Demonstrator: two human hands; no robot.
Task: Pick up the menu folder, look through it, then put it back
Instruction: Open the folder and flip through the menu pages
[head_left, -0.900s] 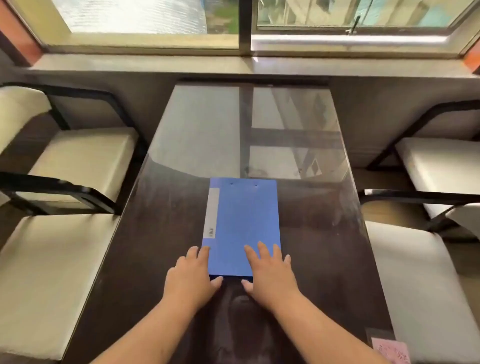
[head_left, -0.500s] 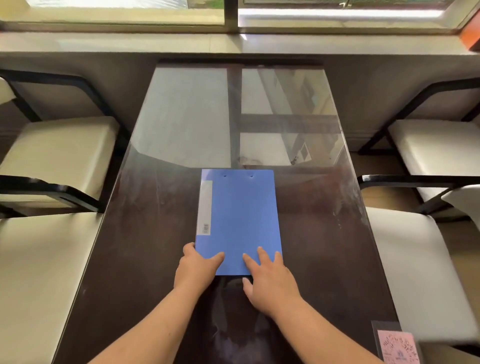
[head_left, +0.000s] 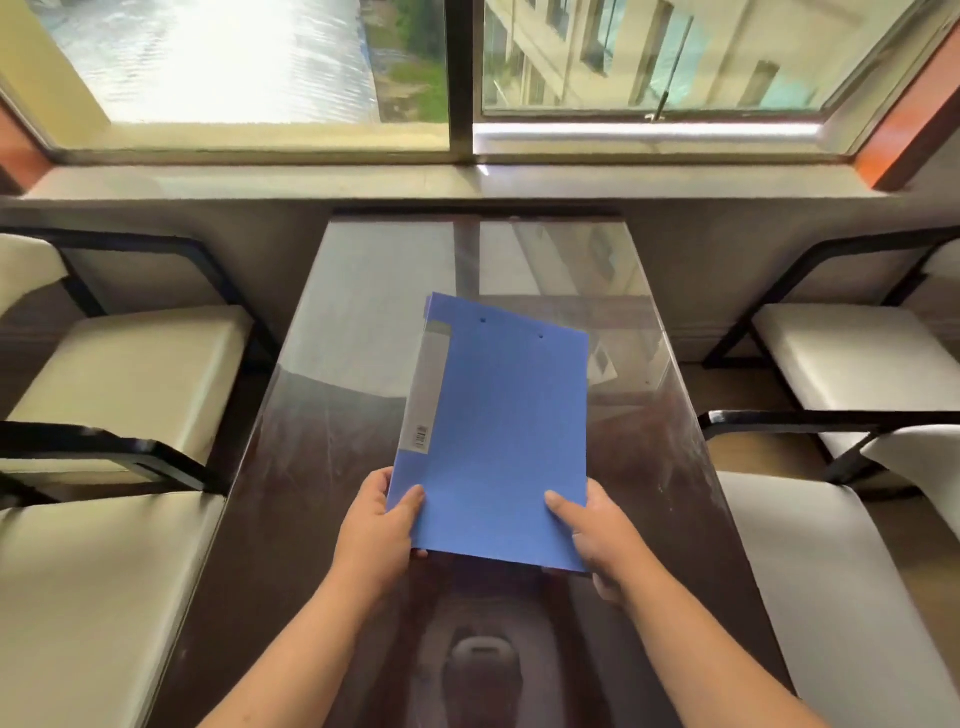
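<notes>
The blue menu folder is closed, with a grey label strip along its left side. It is held off the dark glass-topped table, tilted a little clockwise with its far end raised. My left hand grips its near left corner, thumb on the cover. My right hand grips the near right corner, thumb on top and fingers underneath.
Cream-cushioned chairs with black frames stand on the left and on the right of the table. A window sill and window lie beyond the table's far end.
Both hands lay flat on the folder's near edge as it rested on the table. Now they grip its near corners and have lifted it off the glass, tilting it.
</notes>
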